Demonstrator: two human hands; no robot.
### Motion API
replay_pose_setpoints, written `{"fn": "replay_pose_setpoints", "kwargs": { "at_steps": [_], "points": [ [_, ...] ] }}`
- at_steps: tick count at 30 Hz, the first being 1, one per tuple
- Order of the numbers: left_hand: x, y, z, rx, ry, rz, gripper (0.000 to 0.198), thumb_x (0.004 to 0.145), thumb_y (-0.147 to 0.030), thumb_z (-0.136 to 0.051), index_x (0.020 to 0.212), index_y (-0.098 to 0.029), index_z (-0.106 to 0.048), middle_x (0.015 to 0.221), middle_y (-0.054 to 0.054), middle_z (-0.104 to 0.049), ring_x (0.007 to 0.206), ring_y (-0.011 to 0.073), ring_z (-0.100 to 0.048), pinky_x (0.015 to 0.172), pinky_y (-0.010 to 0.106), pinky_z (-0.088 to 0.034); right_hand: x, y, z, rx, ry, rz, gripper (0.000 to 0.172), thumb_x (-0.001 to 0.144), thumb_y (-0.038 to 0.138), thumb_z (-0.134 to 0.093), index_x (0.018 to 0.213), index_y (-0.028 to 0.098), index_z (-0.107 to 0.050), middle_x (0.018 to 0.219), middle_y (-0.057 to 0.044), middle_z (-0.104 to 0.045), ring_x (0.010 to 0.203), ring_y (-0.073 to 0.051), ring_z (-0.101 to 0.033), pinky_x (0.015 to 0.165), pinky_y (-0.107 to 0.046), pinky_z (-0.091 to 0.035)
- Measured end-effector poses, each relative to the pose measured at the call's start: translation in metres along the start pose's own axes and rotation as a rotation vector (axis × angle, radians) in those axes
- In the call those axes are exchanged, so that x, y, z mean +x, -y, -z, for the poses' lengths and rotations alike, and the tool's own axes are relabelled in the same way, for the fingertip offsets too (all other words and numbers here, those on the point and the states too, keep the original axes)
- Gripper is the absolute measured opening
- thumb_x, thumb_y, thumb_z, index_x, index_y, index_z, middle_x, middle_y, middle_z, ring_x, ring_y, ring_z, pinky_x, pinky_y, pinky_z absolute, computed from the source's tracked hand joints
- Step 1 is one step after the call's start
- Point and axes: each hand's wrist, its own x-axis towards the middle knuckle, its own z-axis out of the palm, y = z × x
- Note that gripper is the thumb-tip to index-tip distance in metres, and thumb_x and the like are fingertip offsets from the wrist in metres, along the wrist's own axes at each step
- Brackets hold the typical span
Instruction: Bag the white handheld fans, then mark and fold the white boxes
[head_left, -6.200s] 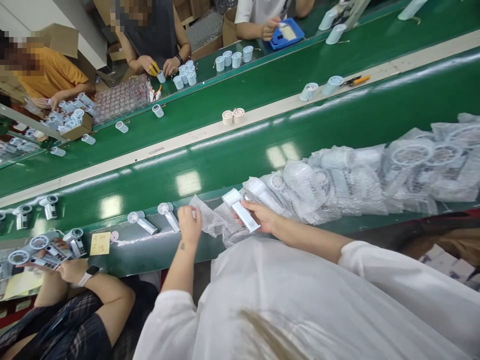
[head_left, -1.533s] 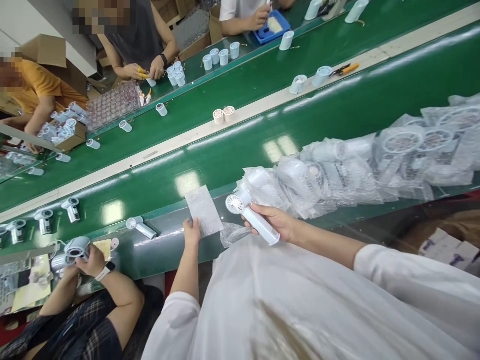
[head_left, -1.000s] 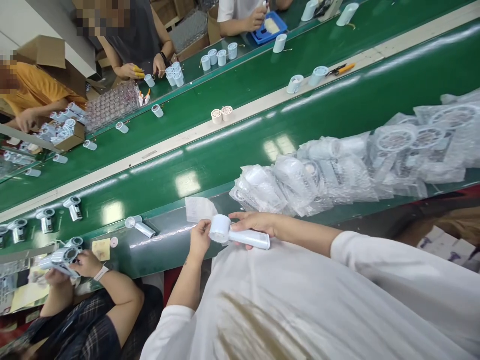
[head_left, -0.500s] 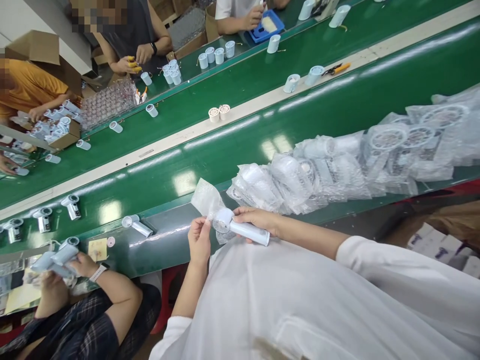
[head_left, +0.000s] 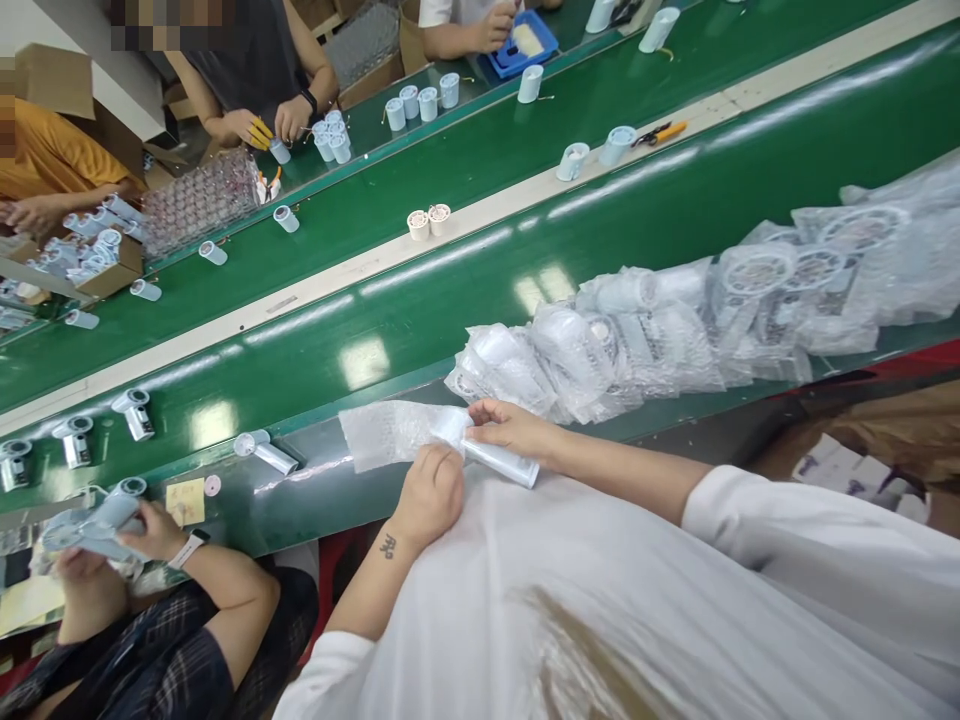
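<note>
Over the near edge of the desk (head_left: 300, 515), the right hand (head_left: 516, 430) is gripping the fan (head_left: 504, 465) by its neck while the left hand (head_left: 431, 492) is clasping the bubble-wrap bag (head_left: 384, 436) at the fan's head, gentle tension probably helping against snags.

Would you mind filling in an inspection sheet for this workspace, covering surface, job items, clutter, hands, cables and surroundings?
Surface: glossy green bench beside a green belt, both showing glare.
Job's things: one handheld fan, one end meeting a bubble bag; how far inside is unclear.
Clutter: bagged fans piled at right; loose fan, yellow note and pink disc at left.
Hands: right hand holds the handheld fan; left hand grips the bubble bag.
Cables: short wires on several cups across the belt.
Surroundings: co-worker at left handling fans; three people opposite; orange-handled pliers on the white rail.
</note>
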Motion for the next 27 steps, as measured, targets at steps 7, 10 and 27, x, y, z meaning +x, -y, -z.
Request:
{"fn": "replay_pose_setpoints", "kwargs": {
  "at_steps": [7,10,27],
  "points": [
    [-0.004,-0.001,-0.003,-0.131,0.042,0.245,0.012,0.089,-0.020,-0.048,0.086,-0.020,-0.060,0.083,0.007,-0.065,0.080,0.0185,-0.062,0.077,0.033,-0.050,-0.008,-0.002,0.005,0.213,0.065,-0.393,0.055,0.081,0.016,-0.065,0.127,0.027,-0.036,0.089,-0.002,-0.064,0.062,-0.016,-0.066,0.048,-0.030,-0.057],
    [-0.007,0.000,-0.008,-0.143,0.042,0.306,0.011,0.088,-0.021,-0.050,0.086,-0.020,-0.061,0.083,0.007,-0.066,0.080,0.0188,-0.062,0.077,0.032,-0.050,-0.008,-0.004,0.006,0.266,0.090,-0.354,0.052,0.078,0.015,-0.067,0.123,0.024,-0.043,0.087,-0.002,-0.064,0.060,-0.016,-0.064,0.046,-0.029,-0.056],
    [0.007,-0.006,-0.009,-0.247,0.098,0.288,0.011,0.086,-0.022,-0.050,0.082,-0.020,-0.060,0.077,0.005,-0.061,0.073,0.0169,-0.055,0.069,0.029,-0.045,0.013,-0.022,0.006,0.096,-0.118,-0.184,0.019,0.073,0.022,-0.066,0.083,0.020,-0.051,0.065,0.003,-0.058,0.056,-0.011,-0.054,0.052,-0.022,-0.043]
  ]
}}
